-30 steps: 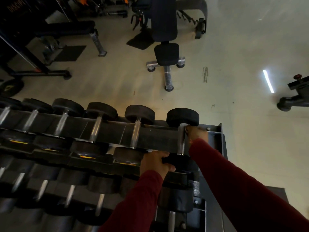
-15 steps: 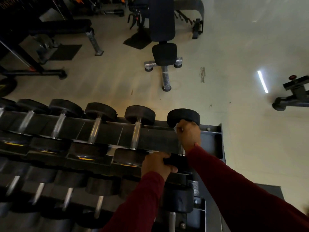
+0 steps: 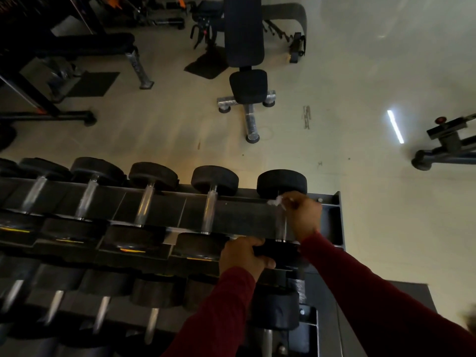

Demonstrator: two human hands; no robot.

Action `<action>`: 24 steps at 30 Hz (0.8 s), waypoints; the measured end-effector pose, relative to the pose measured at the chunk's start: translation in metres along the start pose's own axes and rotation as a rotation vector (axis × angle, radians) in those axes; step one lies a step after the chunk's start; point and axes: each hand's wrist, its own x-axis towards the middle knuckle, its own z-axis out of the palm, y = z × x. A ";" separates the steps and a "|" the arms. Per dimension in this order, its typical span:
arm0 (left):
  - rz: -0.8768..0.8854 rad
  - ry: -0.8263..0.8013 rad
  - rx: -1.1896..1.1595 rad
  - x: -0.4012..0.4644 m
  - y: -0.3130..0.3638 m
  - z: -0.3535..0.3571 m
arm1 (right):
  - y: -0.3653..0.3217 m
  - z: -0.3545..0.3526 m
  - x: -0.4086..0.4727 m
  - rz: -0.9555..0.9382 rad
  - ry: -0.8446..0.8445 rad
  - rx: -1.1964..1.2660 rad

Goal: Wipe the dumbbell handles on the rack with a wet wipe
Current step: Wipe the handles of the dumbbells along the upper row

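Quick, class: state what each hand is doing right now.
Left hand: grips the near head of the end dumbbell.
Right hand: holds the wet wipe against its handle.

Matt black rubber dumbbell heads [image 3: 282,182], shiny metal handles [image 3: 210,212].

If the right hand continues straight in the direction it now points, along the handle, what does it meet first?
Most likely the far head of the rightmost dumbbell. The right hand grips the handle with the wet wipe, already close below that black head. Depth is unclear, so whether they already touch cannot be told.
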 end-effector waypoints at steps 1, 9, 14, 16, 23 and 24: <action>-0.005 0.001 -0.001 0.000 0.000 0.000 | 0.000 -0.004 0.001 0.123 0.000 0.123; -0.005 0.002 -0.032 -0.002 0.001 0.001 | 0.000 -0.013 0.012 0.406 -0.074 0.246; -0.002 0.010 -0.027 0.000 -0.001 0.003 | 0.021 -0.015 -0.010 0.469 -0.263 0.121; 0.002 0.019 -0.022 0.001 -0.001 0.003 | 0.029 -0.015 -0.018 0.439 -0.322 0.034; 0.012 0.026 -0.030 -0.002 0.001 0.001 | 0.008 -0.021 -0.018 0.203 -0.222 -0.053; 0.015 0.031 -0.030 -0.003 0.001 0.000 | 0.000 -0.021 -0.012 0.131 -0.185 -0.070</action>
